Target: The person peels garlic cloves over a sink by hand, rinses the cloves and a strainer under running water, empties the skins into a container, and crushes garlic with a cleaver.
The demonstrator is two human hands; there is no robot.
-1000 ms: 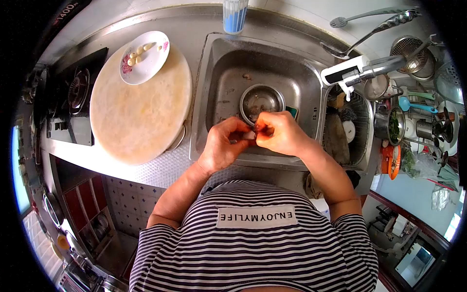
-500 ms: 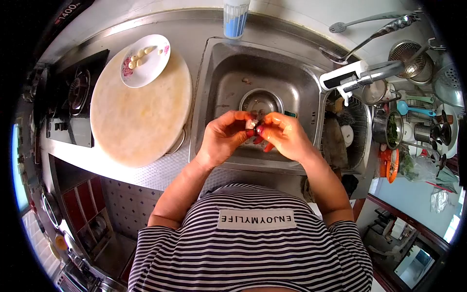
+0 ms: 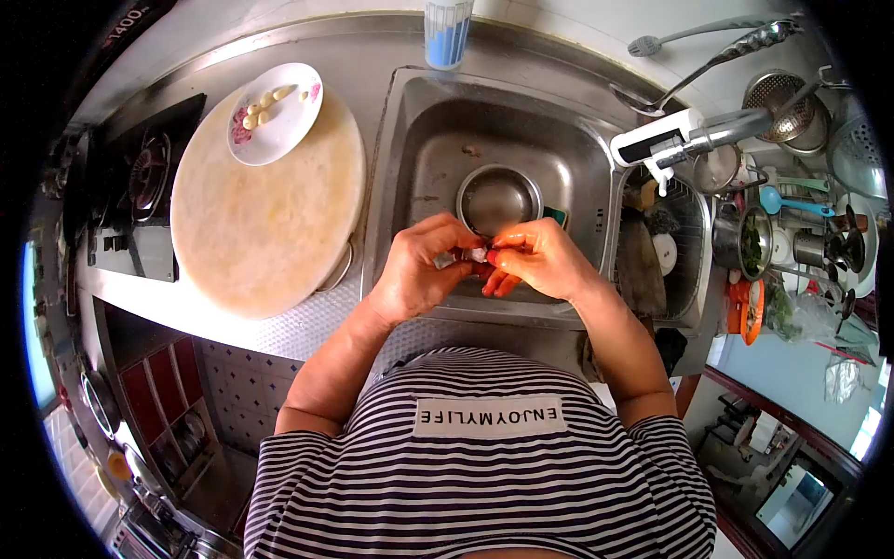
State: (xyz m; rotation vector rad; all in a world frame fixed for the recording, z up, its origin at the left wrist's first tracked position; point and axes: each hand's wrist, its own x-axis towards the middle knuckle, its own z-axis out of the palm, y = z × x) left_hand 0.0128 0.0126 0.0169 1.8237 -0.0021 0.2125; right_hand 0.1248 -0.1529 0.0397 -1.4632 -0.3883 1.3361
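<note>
A person's fingers [image 3: 507,259] meet above the near part of a sink [image 3: 559,140] set into a desk [image 3: 279,337], with a bowl [image 3: 503,197] in the basin just beyond them. To their left, a board [image 3: 270,224] bears a plate [image 3: 291,126] of garlic cloves [image 3: 251,121]; farther left sits a stove [image 3: 149,182]. A cup [image 3: 449,35] stands behind the sink. Right of the fingers are a rack [image 3: 687,279] and, beyond, a faucet [image 3: 712,136].

Patterned tile floor [image 3: 253,382] beside reddish cabinet doors [image 3: 160,391].
</note>
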